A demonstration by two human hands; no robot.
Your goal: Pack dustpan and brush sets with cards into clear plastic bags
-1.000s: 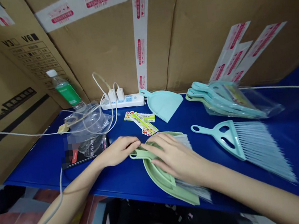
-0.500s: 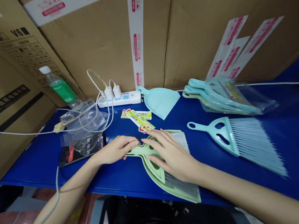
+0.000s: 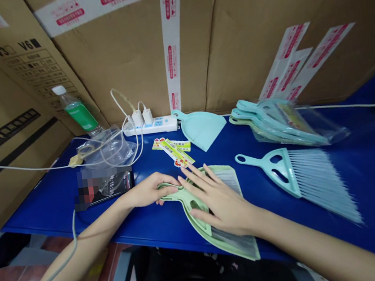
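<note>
A pale green dustpan (image 3: pixel 235 245) lies at the near edge of the blue table (image 3: pixel 374 173), with a green hand brush (image 3: pixel 187 199) nested in it, grey bristles showing. My left hand (image 3: pixel 150 189) curls its fingers round the tip of the green handle. My right hand (image 3: pixel 217 198) lies flat on the brush, fingers spread. A teal hand brush (image 3: pixel 296 173) lies just to the right. A teal dustpan (image 3: pixel 201 127) sits further back.
A bagged stack of teal and green sets (image 3: pixel 280 123) lies at the back right. Printed labels (image 3: pixel 175 151), a power strip (image 3: pixel 147 126) with chargers, a clear bag (image 3: pixel 107 149), a phone (image 3: pixel 106 186) and a bottle (image 3: pixel 77 110) fill the left. Cardboard boxes (image 3: pixel 246 34) wall the back.
The green set has turned slightly on the table and slid a little under my hands. My right hand's fingers have spread wider on the brush. My left hand stays at the handle tip.
</note>
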